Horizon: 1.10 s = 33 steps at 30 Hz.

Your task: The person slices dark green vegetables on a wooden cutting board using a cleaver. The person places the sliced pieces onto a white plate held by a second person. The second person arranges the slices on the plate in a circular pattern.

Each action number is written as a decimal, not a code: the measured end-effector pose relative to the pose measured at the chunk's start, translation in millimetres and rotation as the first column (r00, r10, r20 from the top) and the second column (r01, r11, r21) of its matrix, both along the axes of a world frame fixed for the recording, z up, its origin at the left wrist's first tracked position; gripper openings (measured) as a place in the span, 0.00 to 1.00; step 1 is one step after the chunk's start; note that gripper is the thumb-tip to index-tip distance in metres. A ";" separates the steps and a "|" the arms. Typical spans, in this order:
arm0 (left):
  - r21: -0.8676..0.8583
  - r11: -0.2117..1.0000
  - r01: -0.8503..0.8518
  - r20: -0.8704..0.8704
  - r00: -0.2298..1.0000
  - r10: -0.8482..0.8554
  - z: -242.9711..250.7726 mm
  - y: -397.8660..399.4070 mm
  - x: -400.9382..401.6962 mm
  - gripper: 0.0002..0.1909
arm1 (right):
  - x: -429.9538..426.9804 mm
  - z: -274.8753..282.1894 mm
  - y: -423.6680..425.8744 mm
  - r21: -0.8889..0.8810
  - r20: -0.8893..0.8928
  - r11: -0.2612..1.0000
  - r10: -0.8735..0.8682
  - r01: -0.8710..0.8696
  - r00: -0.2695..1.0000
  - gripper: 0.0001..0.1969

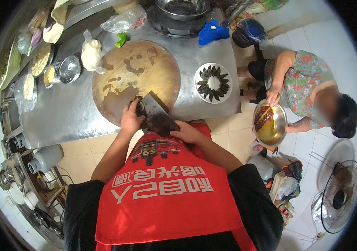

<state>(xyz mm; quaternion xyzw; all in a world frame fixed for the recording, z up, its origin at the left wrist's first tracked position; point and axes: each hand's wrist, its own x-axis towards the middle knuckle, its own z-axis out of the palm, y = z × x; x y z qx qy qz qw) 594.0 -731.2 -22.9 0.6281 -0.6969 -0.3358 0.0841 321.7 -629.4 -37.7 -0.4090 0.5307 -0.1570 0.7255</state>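
My right hand (186, 132) grips a broad cleaver (158, 113) by its handle. The blade lies over the near edge of a round wooden chopping board (140, 72). Under the fingertips of my left hand (131, 118), a dark rounded piece of food (140, 108), perhaps preserved egg, is held against the board beside the blade. My fingers and the cleaver partly hide it. To the right, a white plate (213, 83) carries a ring of similar dark wedges (224, 85). Wet dark patches mark the board's surface.
A green pepper piece (122, 40) lies at the board's far edge. Left of the board are a bagged white food (91, 55) and a metal bowl (69, 69). A blue cloth (213, 33) is at back right. Beyond the steel table (62, 116), another person (310, 84) holds a metal bowl (270, 124).
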 end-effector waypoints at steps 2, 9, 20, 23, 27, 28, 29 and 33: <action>-0.005 1.000 -0.011 0.001 1.000 0.011 0.9 -3.4 1.5 0.43 | -1.4 5.7 -5.2 -0.081 -0.025 0.996 0.023 -0.025 0.999 0.17; 0.011 1.000 0.025 -0.012 1.000 -0.025 30.3 -18.3 -37.3 0.34 | -40.1 58.1 -12.3 -0.056 -0.116 0.997 0.049 -0.056 0.992 0.19; 0.011 0.903 0.429 -0.145 0.895 -0.423 46.3 -61.7 -218.2 0.30 | -139.7 101.5 45.7 -0.206 -0.336 0.935 -0.346 0.290 0.876 0.19; -0.069 0.835 0.546 -0.172 0.818 -0.549 37.5 -73.8 -268.8 0.30 | -159.3 140.9 38.2 0.024 -0.337 0.879 -0.441 0.476 0.831 0.17; -0.012 0.792 0.611 -0.118 0.785 -0.608 8.3 -86.3 -313.4 0.30 | -175.4 123.4 42.1 0.017 -0.266 0.811 -0.560 0.585 0.784 0.15; 0.027 0.774 0.632 -0.093 0.773 -0.628 7.8 -90.8 -321.1 0.30 | -177.5 119.4 41.7 0.019 -0.243 0.795 -0.584 0.606 0.775 0.15; 0.067 0.757 0.650 -0.070 0.760 -0.646 7.6 -93.7 -327.3 0.30 | -179.2 117.6 42.1 0.029 -0.243 0.782 -0.599 0.623 0.763 0.15; 0.096 0.799 0.594 0.032 0.800 -0.599 -9.5 -97.1 -331.8 0.26 | -183.9 113.3 36.9 0.041 -0.261 0.759 -0.619 0.650 0.740 0.15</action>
